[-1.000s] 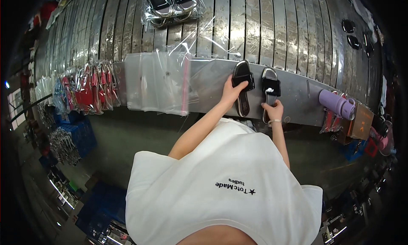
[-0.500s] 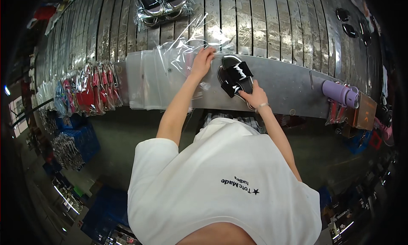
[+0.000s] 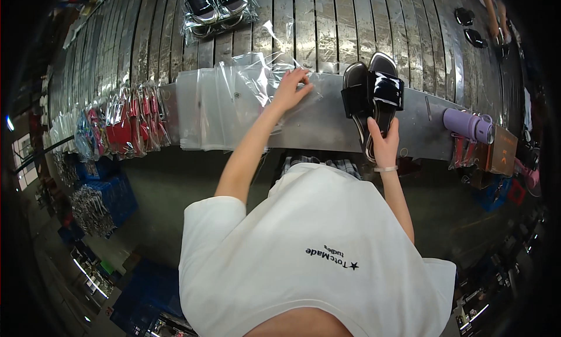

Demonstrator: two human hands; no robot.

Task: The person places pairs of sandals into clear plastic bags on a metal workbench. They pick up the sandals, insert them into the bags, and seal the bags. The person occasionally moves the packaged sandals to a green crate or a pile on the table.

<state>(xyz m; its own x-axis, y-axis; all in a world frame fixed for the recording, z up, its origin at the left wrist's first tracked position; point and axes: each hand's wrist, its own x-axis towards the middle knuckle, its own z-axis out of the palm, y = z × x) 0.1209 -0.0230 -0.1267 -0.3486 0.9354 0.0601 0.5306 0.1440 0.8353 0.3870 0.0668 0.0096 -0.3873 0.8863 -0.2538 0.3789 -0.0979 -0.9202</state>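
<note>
A pair of black slide sandals [image 3: 387,87] with shiny straps is in my right hand [image 3: 385,143]. That hand is closed round the heel end, and the toes point away from me over the far edge of the metal ledge. My left hand [image 3: 290,90] rests at the open-looking end of a clear plastic bag [image 3: 257,80], its thumb apart from its bent fingers. Under and beside it, a stack of clear bags [image 3: 198,112] lies flat on the ledge. Glare hides where the top bag's edges run.
Beyond the ledge [image 3: 321,129] runs a slatted metal conveyor [image 3: 327,33]. Bagged sandals [image 3: 216,10] lie on it at far left, loose black sandals [image 3: 470,27] at far right near another person's arms. Red packaged items [image 3: 137,121] hang left; a purple roll [image 3: 467,125] sits right.
My right hand has carried the sandals rightward and turned them so the toes point away. My left hand has shifted slightly right along the bag. Another person's arms have appeared at far right.
</note>
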